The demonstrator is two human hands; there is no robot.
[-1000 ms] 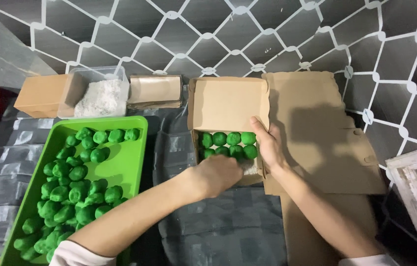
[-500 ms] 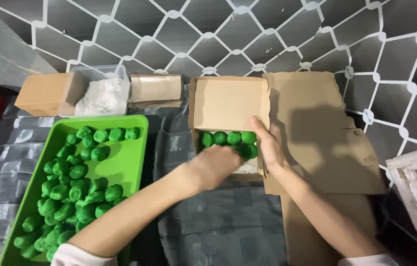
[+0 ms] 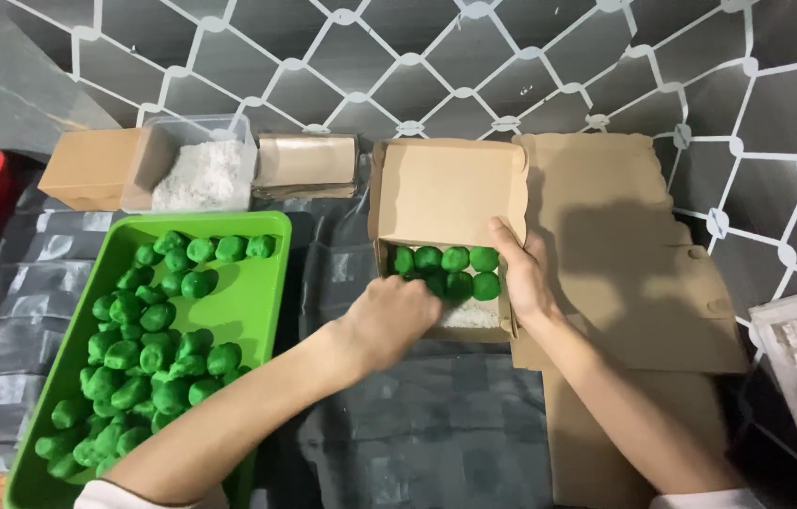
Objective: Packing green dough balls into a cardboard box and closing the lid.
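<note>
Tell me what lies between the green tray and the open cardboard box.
Head view: between the green tray and the cardboard box, only dark wrinkled table cover, crossed lower down by the left hand.

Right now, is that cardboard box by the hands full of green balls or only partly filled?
Partly filled. The cardboard box holds green balls only along its far side; white lining still shows nearer.

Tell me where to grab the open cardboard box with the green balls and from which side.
Grip the cardboard box by its outer side walls, coming from the right, where the right hand already steadies it. The lid stands open at the back, the left hand covers the front left, and the green balls inside probably squash easily.
</note>
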